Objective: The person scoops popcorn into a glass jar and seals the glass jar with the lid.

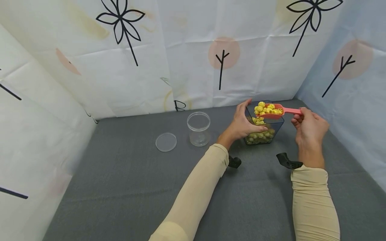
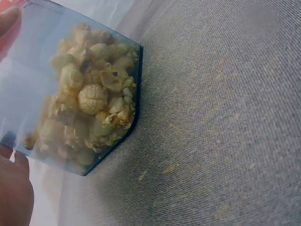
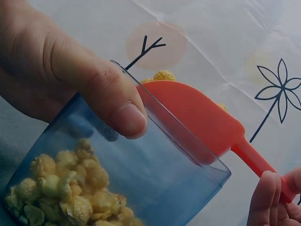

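At the back right of the table stands a clear bluish box, partly filled with yellow popcorn. My left hand grips this box by its upper sides, the thumb across the near wall, as the right wrist view also shows. In my right hand I pinch the handle of a red scoop. The scoop lies level over the box's open top, heaped with popcorn. Its bowl overlaps the box rim in the right wrist view.
Left of the box stands a clear round jar with an open mouth. A clear round lid lies flat beside the jar. Patterned white cloth walls border the grey table at the back and sides.
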Available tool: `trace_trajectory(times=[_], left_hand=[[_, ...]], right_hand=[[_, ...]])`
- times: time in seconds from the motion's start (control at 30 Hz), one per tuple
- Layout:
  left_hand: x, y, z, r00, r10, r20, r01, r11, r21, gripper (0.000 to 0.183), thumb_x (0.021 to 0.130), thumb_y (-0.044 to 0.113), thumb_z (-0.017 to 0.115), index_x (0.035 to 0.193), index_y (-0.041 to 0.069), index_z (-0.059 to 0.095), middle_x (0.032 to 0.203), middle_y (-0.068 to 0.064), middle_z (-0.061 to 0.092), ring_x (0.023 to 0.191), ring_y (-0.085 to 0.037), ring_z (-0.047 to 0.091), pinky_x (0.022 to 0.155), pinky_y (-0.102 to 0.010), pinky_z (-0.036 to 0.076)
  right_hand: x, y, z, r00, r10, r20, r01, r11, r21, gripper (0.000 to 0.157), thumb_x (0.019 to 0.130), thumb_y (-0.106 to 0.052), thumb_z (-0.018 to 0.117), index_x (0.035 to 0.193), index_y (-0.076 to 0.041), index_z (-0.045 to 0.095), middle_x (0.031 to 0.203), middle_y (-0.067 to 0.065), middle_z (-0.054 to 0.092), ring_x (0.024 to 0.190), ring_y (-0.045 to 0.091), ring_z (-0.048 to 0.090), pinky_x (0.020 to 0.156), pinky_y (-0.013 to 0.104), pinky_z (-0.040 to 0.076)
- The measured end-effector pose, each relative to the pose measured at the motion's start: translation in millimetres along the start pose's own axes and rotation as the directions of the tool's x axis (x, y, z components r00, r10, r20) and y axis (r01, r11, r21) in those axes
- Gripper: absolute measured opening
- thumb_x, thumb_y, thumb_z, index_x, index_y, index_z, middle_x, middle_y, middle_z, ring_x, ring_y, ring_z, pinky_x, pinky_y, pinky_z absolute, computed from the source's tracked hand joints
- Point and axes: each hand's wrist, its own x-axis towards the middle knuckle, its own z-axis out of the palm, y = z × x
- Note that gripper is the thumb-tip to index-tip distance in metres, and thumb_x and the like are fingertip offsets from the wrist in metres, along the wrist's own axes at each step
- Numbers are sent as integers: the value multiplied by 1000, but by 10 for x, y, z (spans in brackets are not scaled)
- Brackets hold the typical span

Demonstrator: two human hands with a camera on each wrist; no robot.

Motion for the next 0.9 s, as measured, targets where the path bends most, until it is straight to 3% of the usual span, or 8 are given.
trace_trajectory(times=[0.37, 0.5, 0.7, 0.9], left_hand=[[-30, 106, -24, 999, -49, 24, 49, 999, -20, 126, 76, 38, 91, 162, 43, -1, 170, 7, 16, 156, -18, 26, 120, -48, 39], [-62, 136, -24, 998, -61, 28, 61, 998, 24, 129, 76, 42, 90, 162, 42, -5, 171, 4, 13, 157, -19, 24, 120, -50, 39], [-98, 160, -59, 997, -71, 4, 70, 994, 85, 130, 74, 44, 91, 163, 40, -4, 170, 1, 15, 157, -22, 26, 119, -51, 39], [-127, 168, -93, 998, -69, -2, 69, 994, 84, 129, 74, 46, 90, 162, 42, -4, 171, 2, 14, 157, -22, 25, 119, -53, 39]], right_hand=[[-26, -61, -12, 1000, 4, 7, -4, 1000, 24, 17, 89, -18, 80, 101, -6, 75, 78, 3, 68, 58, 11, 61, 55, 20, 56], [-45, -62, -7, 1000, -1, 12, 0, 1000, 29, 17, 89, -18, 80, 100, -5, 76, 75, 4, 69, 57, 12, 62, 55, 20, 56], [-86, -52, 38, 1000, -18, 25, 17, 1000, 17, 18, 89, -19, 80, 99, -5, 76, 78, 4, 68, 59, 12, 62, 57, 19, 56], [-101, -59, 67, 999, -37, 38, 36, 999, 27, 18, 89, -18, 80, 98, -3, 76, 76, 5, 67, 58, 12, 61, 57, 19, 56]])
